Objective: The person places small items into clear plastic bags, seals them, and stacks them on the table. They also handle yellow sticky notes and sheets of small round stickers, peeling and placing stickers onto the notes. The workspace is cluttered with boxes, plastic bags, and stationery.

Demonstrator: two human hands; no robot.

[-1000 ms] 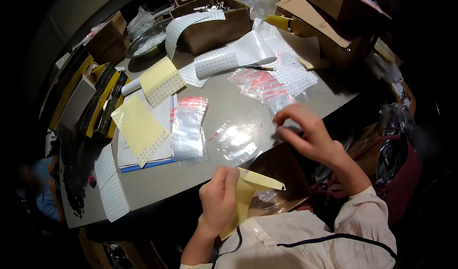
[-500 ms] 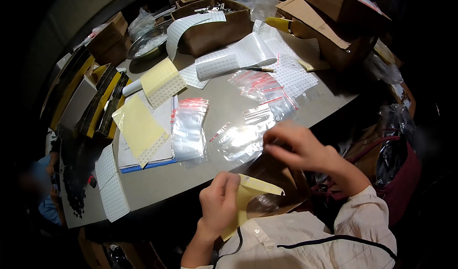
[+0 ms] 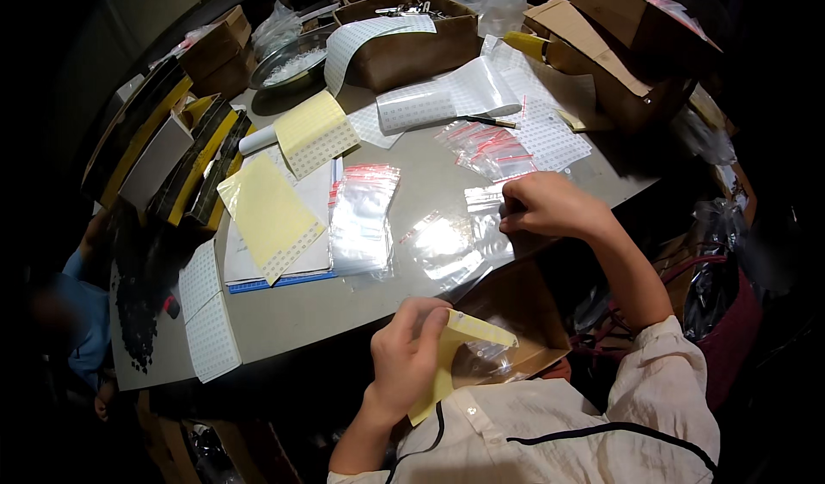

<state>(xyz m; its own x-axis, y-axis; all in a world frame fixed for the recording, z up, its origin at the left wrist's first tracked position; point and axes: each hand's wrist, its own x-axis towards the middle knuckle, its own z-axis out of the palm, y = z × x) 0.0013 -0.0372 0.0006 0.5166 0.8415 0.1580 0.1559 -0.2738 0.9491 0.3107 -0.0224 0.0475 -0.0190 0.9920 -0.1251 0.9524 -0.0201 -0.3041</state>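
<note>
On the tabletop (image 3: pixel 417 173), small black pieces (image 3: pixel 135 334) are heaped well to the left of the bag stack (image 3: pixel 363 226), perhaps to be kept apart from the paper. Nearer the stack, a white label strip (image 3: pixel 210 312) is laid; just left of the stack, a yellow label sheet (image 3: pixel 271 218) is spread over white papers (image 3: pixel 245 265), seemingly for easy reach. The stack itself is slightly fanned, its red edges turned to the far side, which probably lets single bags be picked out. Nearer the person than the stack, a yellow sheet (image 3: pixel 444 371) is held by the left hand (image 3: pixel 406 347), the grip clamped on its top edge so that the rest is left hanging. To the right of the stack, loose bags (image 3: pixel 443 248) are scattered, and a clear bag (image 3: pixel 491 235) is met by the right hand (image 3: pixel 550 209); its fingers are curled, but whether that bag is pinched cannot be told. Farther back on the stack's right, red-edged bags (image 3: pixel 488 152) are overlapped, likely so that their edges are left exposed.
</note>
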